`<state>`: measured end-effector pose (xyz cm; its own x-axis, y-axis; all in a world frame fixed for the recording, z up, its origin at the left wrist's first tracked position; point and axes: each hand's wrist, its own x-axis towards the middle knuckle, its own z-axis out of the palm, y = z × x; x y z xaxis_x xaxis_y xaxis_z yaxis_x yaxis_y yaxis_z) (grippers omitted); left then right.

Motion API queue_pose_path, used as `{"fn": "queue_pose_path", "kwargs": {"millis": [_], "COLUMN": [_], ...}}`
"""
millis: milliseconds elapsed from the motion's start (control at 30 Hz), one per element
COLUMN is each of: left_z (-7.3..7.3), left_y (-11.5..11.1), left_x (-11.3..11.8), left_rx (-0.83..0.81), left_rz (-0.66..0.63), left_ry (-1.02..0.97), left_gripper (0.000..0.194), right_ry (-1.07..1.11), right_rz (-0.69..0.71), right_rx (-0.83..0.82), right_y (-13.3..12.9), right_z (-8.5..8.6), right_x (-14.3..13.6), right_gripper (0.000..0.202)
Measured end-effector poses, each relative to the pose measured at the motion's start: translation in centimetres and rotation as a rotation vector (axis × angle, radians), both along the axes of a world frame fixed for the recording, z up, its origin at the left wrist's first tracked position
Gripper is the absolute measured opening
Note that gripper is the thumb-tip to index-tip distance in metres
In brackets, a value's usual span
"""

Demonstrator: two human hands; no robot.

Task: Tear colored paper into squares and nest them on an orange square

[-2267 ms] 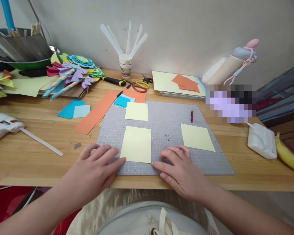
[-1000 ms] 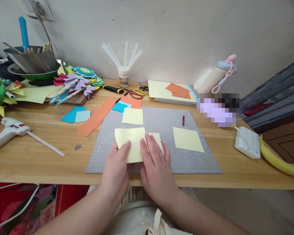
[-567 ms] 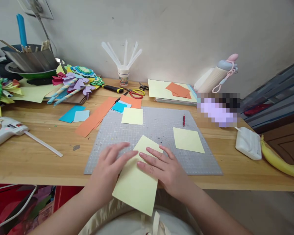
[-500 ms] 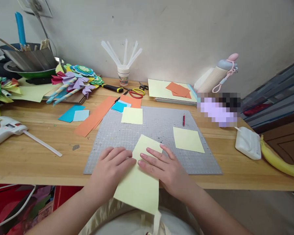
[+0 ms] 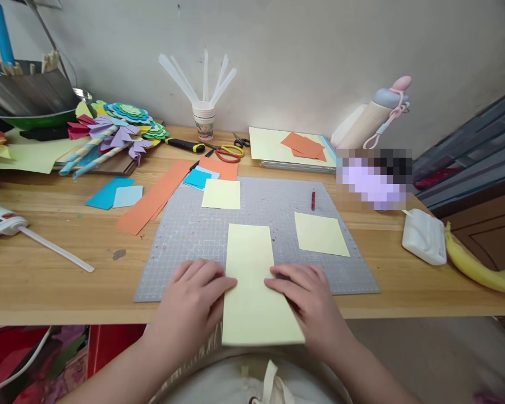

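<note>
A long pale yellow sheet of paper [image 5: 250, 292] lies lengthwise before me, its near end jutting past the table edge. My left hand [image 5: 196, 294] grips its left edge, thumb on top and the other fingers partly hidden. On the opposite edge, my right hand [image 5: 307, 297] holds it in the same way. Beneath is a grey cutting mat [image 5: 185, 247]. Two smaller pale yellow pieces lie on the mat: a square piece [image 5: 221, 194] at the back left and another piece [image 5: 322, 234] at the right. Behind that right piece rests a red pen-like stick [image 5: 313, 200].
Orange strips [image 5: 155, 196] and blue paper pieces [image 5: 109, 193] lie left of the mat. A hot glue gun [image 5: 2, 219] is at far left. Scissors [image 5: 230, 152], a utility knife [image 5: 185, 145] and a paper cup [image 5: 203, 120] stand behind. A banana [image 5: 480, 266] lies far right.
The long sheet has turned from slanted to nearly straight. My right hand has moved from lying spread on top of it to gripping its right edge. The view has shifted slightly.
</note>
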<state>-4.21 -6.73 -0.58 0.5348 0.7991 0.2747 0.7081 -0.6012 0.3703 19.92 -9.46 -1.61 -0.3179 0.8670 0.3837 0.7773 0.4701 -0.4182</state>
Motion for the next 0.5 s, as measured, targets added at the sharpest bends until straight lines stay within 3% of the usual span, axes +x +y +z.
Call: {"fn": "queue_pose_path", "kwargs": {"millis": [100, 200, 267, 500], "left_z": [0.2, 0.1, 0.0, -0.5], "left_y": [0.5, 0.8, 0.8, 0.1], "left_x": [0.5, 1.1, 1.3, 1.1], "left_rx": [-0.088, -0.035, 0.037, 0.191], "left_rz": [0.127, 0.223, 0.224, 0.123], "left_ry": [-0.019, -0.002, 0.007, 0.041], "left_gripper": [0.018, 0.012, 0.011, 0.045], "right_ry": [0.076, 0.075, 0.038, -0.067], "right_rz": [-0.124, -0.213, -0.244, -0.284], "right_rx": [-0.117, -0.168, -0.179, -0.213], "right_y": [0.9, 1.9, 2.4, 2.6], "right_z": [0.1, 0.0, -0.1, -0.1], "right_x": [-0.3, -0.7, -1.0, -1.4], "right_gripper": [0.019, 0.026, 0.028, 0.026]}}
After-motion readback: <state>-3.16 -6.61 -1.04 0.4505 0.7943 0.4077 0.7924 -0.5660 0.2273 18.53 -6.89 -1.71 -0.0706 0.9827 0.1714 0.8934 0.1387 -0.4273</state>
